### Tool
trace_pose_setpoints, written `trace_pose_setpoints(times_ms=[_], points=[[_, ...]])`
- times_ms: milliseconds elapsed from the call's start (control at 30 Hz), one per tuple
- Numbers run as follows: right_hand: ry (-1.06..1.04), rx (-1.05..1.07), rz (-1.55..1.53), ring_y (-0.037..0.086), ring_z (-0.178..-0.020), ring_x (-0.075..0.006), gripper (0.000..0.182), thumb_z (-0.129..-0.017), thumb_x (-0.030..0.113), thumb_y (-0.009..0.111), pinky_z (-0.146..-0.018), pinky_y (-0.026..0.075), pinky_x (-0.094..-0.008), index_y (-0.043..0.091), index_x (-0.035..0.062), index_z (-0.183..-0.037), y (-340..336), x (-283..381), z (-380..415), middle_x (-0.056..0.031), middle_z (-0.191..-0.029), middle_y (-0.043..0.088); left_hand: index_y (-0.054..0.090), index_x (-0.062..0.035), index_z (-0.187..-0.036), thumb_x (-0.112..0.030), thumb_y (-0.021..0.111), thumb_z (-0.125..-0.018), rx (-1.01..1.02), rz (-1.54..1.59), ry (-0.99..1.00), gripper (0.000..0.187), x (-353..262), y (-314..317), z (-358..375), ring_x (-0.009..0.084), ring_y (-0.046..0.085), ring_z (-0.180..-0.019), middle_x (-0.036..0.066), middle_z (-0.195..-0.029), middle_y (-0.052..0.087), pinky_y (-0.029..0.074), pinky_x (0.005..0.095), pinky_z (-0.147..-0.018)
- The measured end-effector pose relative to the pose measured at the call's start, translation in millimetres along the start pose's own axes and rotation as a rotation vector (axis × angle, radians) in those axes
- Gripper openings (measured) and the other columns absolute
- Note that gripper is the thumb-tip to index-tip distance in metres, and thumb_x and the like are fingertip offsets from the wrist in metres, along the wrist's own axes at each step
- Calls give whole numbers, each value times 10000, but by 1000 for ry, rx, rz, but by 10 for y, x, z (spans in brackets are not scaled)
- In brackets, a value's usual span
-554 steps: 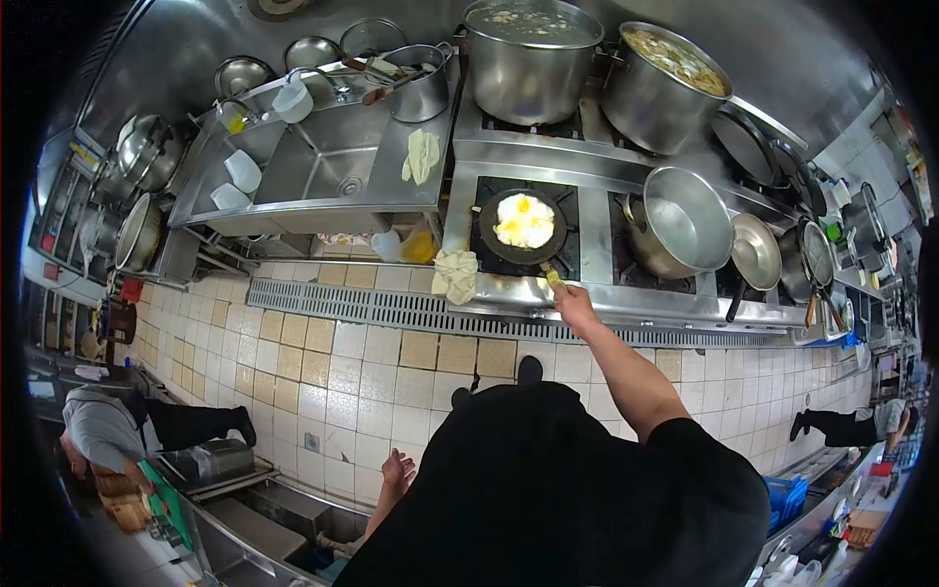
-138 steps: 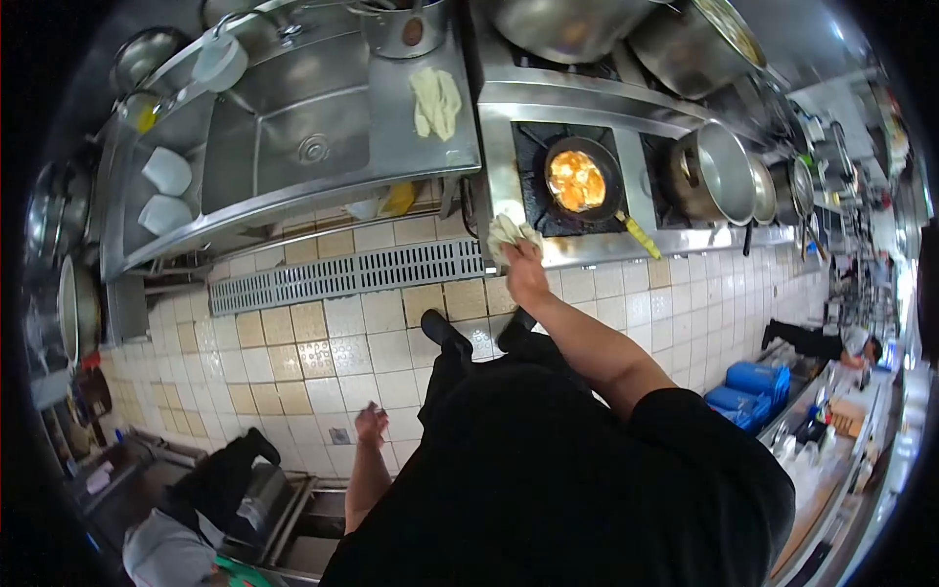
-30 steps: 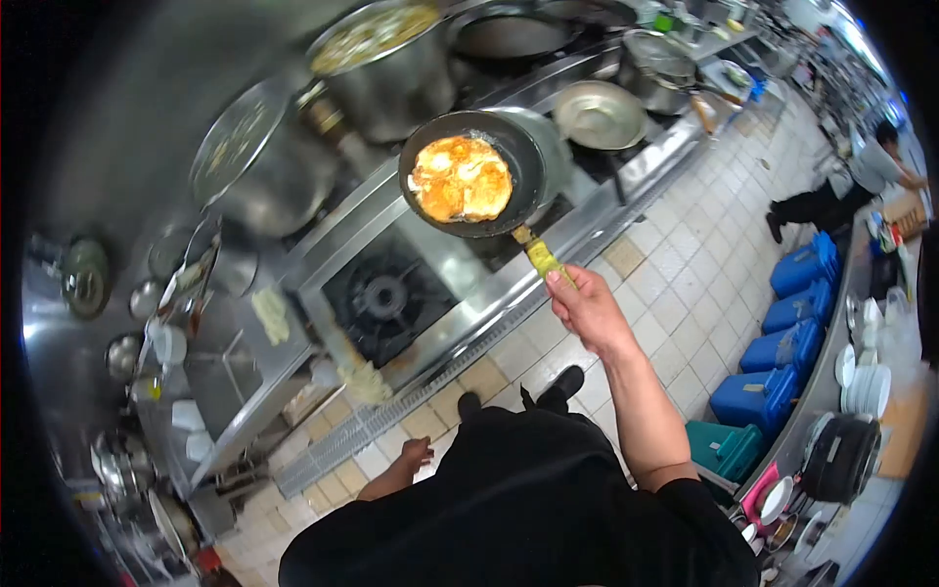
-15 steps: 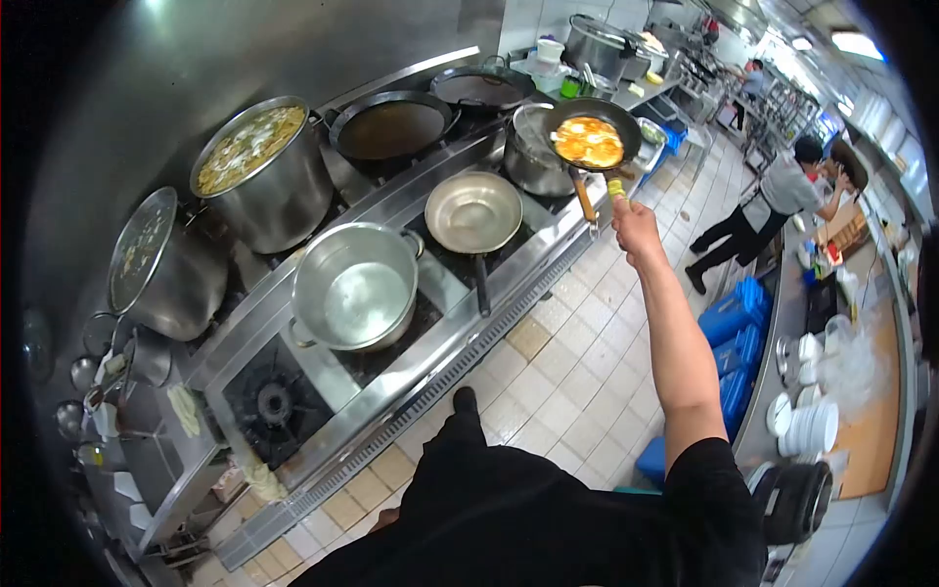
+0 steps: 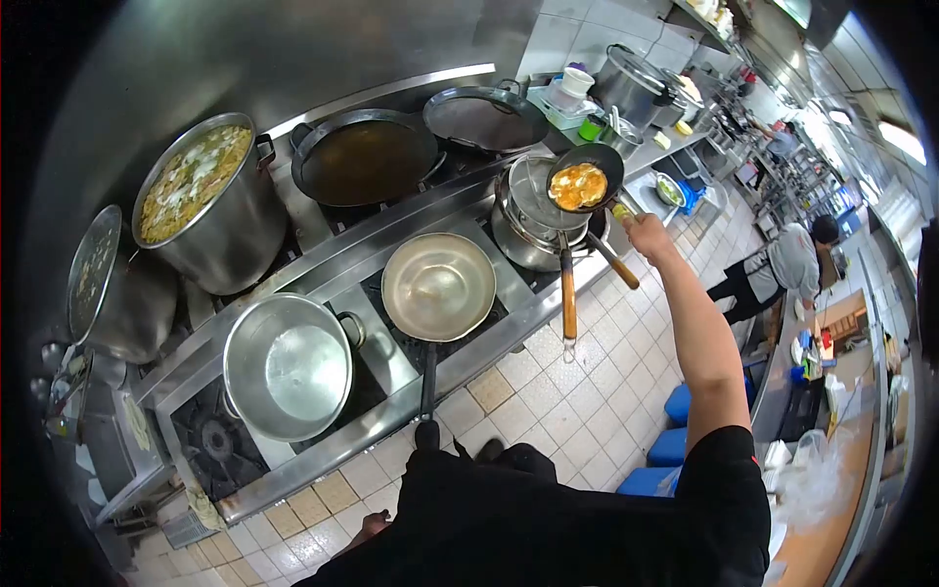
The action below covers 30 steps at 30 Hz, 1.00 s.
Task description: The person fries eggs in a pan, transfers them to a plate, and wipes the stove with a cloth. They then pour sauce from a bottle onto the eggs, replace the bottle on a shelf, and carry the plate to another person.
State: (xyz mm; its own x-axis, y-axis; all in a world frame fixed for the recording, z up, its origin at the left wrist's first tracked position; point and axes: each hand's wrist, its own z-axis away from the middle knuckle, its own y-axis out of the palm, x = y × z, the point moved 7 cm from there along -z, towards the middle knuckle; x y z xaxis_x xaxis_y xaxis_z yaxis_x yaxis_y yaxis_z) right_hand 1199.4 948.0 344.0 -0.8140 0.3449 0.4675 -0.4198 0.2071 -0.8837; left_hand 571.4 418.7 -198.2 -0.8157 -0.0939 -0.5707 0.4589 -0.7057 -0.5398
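My right hand (image 5: 648,237), at the end of my outstretched arm, is closed round the handle of a small dark frying pan (image 5: 603,159). Fried egg (image 5: 577,186), orange and white, lies in the tilted pan. Just beside and below it, a mesh strainer (image 5: 534,199) with a wooden handle rests over a steel pot (image 5: 520,245); a second wooden handle (image 5: 613,260) juts out nearby. Down by my body at the bottom, my left hand (image 5: 370,528) shows only in part, and its fingers are too hidden to read.
On the stove stand a wide pan (image 5: 439,287), an open pot (image 5: 291,367), two woks (image 5: 367,161) and a tall stockpot (image 5: 220,240) of food. A co-worker (image 5: 782,264) bends at the right-hand counter. Blue bins (image 5: 668,447) stand below that counter. Green food fills a bowl (image 5: 669,190) beyond the pan.
The view has shifted as I moved along the stove. The frying pan has tipped, and the egg sits lower in it. The co-worker now bends farther over the counter.
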Motion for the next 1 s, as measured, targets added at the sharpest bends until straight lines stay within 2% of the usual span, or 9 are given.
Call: trace_pose_setpoints(times_ms=[33,167,300,467,633,700,800,867,1000], points=[[-130,-6,171,595,-621,-291,362,-862,319,543,-607,456,-420,608,-23,-764,-38,158,-46,-164,-649,601,570,-33,-1026,-548,578,-732,36,-93,105,593,-97,71,27,297,647,-817,170,-920,653,518,381,-699],[-427,-15,490,597,-818,-429,325,-863,298,501,-759,467,-499,594,-10,-904,-82,451,-353,-265,-837,617,567,-33,-977,-492,597,-741,-130,419,-376,517,-264,428,349,298,644,-757,152,-858,654,517,396,-653],[-511,-44,596,605,-822,-424,300,-884,292,481,-737,480,-507,544,18,-987,-285,621,-569,-260,-834,620,564,-32,-929,-435,617,-751,-308,587,-552,444,-868,1020,748,299,641,-696,135,-797,655,517,411,-607],[-575,-130,628,603,-820,-422,298,-886,307,486,-733,474,-510,536,30,-984,-819,725,-596,-255,-841,619,561,-32,-880,-379,636,-761,-519,98,-328,375,-1794,1593,922,300,639,-636,117,-735,656,516,425,-560],[-665,-320,376,626,-750,-363,293,-882,305,504,-681,473,-471,555,22,-936,-1258,514,-421,-213,-736,619,562,-29,-877,-361,588,-809,-518,954,-716,340,-2026,1991,882,241,608,-611,111,-734,634,488,363,-516],[-502,-23,-85,521,-473,-191,301,-898,326,500,-444,415,-325,537,44,-803,-1168,290,-456,-48,-572,541,563,-28,-875,-354,569,-828,-653,1388,-835,330,-2144,1951,884,218,596,-600,108,-734,626,477,338,-498],[-199,416,-666,340,-376,-44,320,-902,374,518,-349,287,-220,529,75,-789,-830,237,162,29,-502,411,563,-27,-873,-344,541,-857,-827,1595,-814,318,-2216,1770,884,183,577,-585,104,-733,613,460,301,-471],[-166,516,-867,251,-337,-12,264,-922,350,491,-304,186,-180,510,131,-776,-544,423,831,64,-486,346,573,-21,-829,-319,515,-878,-946,1552,-686,307,-2254,1648,941,152,562,-554,96,-716,611,439,275,-441],[-170,988,-1066,279,-318,-35,233,-933,298,483,-279,201,-180,504,85,-841,211,844,2318,41,-497,383,572,-30,-955,-322,529,-872,-1113,1652,-772,306,-2436,1524,1303,138,571,-652,76,-799,618,446,272,-541]])
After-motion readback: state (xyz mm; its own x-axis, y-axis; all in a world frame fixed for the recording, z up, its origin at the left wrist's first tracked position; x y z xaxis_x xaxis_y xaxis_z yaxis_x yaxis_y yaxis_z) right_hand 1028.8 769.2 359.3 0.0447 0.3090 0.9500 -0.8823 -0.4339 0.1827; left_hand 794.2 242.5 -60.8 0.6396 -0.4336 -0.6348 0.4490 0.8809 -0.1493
